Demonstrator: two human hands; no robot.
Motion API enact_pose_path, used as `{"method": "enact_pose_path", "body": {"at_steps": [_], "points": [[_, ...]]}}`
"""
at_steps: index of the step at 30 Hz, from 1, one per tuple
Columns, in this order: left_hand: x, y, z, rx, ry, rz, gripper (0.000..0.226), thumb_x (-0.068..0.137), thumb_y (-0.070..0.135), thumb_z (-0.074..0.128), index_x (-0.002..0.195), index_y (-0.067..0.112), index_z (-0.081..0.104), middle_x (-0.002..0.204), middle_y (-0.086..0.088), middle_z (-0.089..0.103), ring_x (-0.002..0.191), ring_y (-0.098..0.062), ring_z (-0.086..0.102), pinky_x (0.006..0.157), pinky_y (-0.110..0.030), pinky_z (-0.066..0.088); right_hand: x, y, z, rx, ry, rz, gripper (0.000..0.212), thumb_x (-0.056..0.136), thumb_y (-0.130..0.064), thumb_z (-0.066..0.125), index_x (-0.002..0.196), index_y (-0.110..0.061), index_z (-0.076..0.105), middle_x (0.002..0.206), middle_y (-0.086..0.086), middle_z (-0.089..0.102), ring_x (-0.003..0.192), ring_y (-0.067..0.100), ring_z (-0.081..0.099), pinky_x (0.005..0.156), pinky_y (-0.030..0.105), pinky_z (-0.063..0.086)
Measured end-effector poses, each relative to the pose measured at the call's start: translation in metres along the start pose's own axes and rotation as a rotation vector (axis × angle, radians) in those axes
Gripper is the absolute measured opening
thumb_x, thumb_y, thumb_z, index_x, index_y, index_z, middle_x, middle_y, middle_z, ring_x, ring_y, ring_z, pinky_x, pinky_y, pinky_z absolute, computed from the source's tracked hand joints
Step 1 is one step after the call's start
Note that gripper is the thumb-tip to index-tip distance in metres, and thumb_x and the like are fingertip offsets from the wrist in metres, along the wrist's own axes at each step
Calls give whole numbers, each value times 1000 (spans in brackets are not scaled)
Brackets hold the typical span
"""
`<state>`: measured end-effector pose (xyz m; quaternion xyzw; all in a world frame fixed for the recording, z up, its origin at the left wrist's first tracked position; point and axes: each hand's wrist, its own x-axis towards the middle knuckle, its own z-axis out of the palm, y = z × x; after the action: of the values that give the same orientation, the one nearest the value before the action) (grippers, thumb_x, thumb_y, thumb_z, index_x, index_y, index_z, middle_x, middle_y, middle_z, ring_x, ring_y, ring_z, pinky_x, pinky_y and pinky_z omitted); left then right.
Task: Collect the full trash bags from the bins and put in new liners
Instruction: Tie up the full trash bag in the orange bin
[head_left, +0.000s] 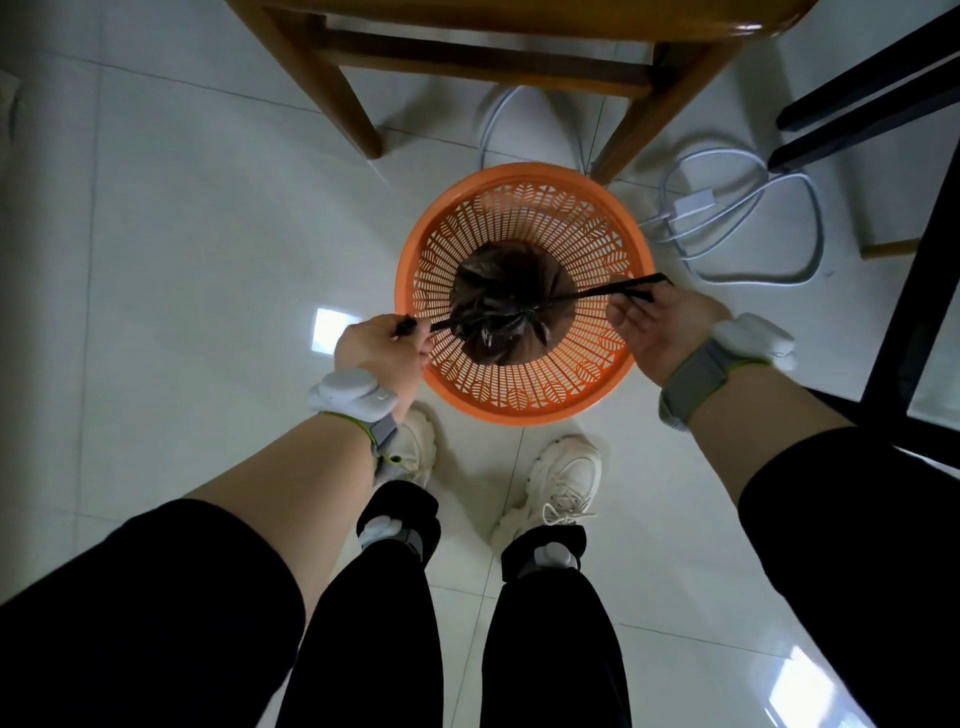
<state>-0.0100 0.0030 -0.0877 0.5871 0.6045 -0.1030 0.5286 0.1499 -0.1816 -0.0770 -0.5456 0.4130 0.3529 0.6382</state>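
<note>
An orange lattice bin stands on the tiled floor just in front of my feet. Inside it sits a dark brown trash bag, gathered at its top into a knot. Two black tie strips run out from the knot, stretched taut to either side. My left hand is closed on the left strip at the bin's left rim. My right hand pinches the right strip above the bin's right rim, palm partly open toward me. The bag rests inside the bin.
A wooden chair stands right behind the bin, one leg touching its far rim. White cables and a charger lie on the floor to the right. A black metal frame rises at the far right. My white shoes stand below the bin.
</note>
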Motion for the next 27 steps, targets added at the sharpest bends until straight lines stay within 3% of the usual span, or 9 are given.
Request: {"method": "enact_pose_path", "body": {"at_steps": [4, 10, 13, 16, 18, 19, 22, 24, 27], "points": [[9, -2, -10, -54, -95, -172, 27, 96, 13, 52, 69, 11, 53, 57, -1, 48, 46, -12, 43, 39, -15, 38, 13, -1, -11, 19, 59, -18, 29, 103, -15, 28, 84, -10, 48, 85, 4, 57, 67, 12, 50, 59, 21, 53], [16, -12, -22, -25, -176, -325, 48, 99, 17, 36, 51, 20, 42, 51, 0, 37, 49, -12, 30, 43, -19, 28, 26, -3, -23, 161, 145, 1, 31, 102, -12, 30, 76, -11, 46, 75, 4, 51, 67, 17, 48, 72, 35, 52], [6, -4, -17, -93, -140, -344, 37, 96, 15, 37, 59, 18, 32, 60, -3, 40, 54, -16, 35, 50, -24, 27, 24, 1, -24, 111, 139, 15, 27, 99, -12, 32, 76, -15, 45, 58, 1, 39, 55, 16, 42, 70, 37, 53], [-10, 7, -9, -157, -74, -137, 26, 94, 19, 51, 68, 14, 51, 84, -10, 63, 79, -20, 57, 80, -34, 50, 11, 4, -16, -207, 149, -21, 18, 85, -13, 45, 67, -15, 47, 45, -3, 36, 41, 12, 36, 54, 25, 39], [-22, 22, -2, -323, -158, -93, 24, 97, 23, 49, 86, 8, 65, 102, -12, 68, 100, -20, 62, 105, -37, 43, 0, 7, -9, -465, 98, -51, 14, 72, -17, 52, 60, -15, 59, 56, 1, 48, 53, 17, 46, 54, 28, 38], [-26, 30, 3, -390, -222, -75, 30, 99, 25, 45, 92, 5, 66, 103, -13, 71, 106, -22, 64, 107, -39, 40, -6, 8, -7, -636, 52, -77, 17, 72, -18, 54, 58, -17, 64, 65, 4, 54, 63, 23, 50, 59, 33, 42], [-36, 50, 19, -447, -365, 24, 42, 102, 28, 36, 69, 8, 54, 71, -12, 70, 86, -32, 68, 96, -40, 47, -19, 17, -6, -1375, -155, -300, 20, 87, -27, 56, 80, -14, 70, 89, 14, 65, 87, 32, 57, 76, 38, 45], [-40, 58, 28, -398, -359, 64, 38, 101, 24, 42, 70, 6, 55, 60, -7, 56, 62, -23, 57, 80, -37, 53, -28, 16, 0, -1481, -192, -268, 31, 88, -36, 57, 88, -9, 73, 82, 8, 70, 84, 26, 60, 76, 34, 45], [-41, 59, 35, -31, -390, 287, 16, 93, 10, 55, 98, 4, 68, 72, 1, 59, 64, -6, 54, 73, -24, 51, -35, 15, 7, -1595, -321, -139, 28, 88, -27, 60, 86, -3, 72, 57, -7, 62, 64, 14, 54, 64, 27, 40]]}}
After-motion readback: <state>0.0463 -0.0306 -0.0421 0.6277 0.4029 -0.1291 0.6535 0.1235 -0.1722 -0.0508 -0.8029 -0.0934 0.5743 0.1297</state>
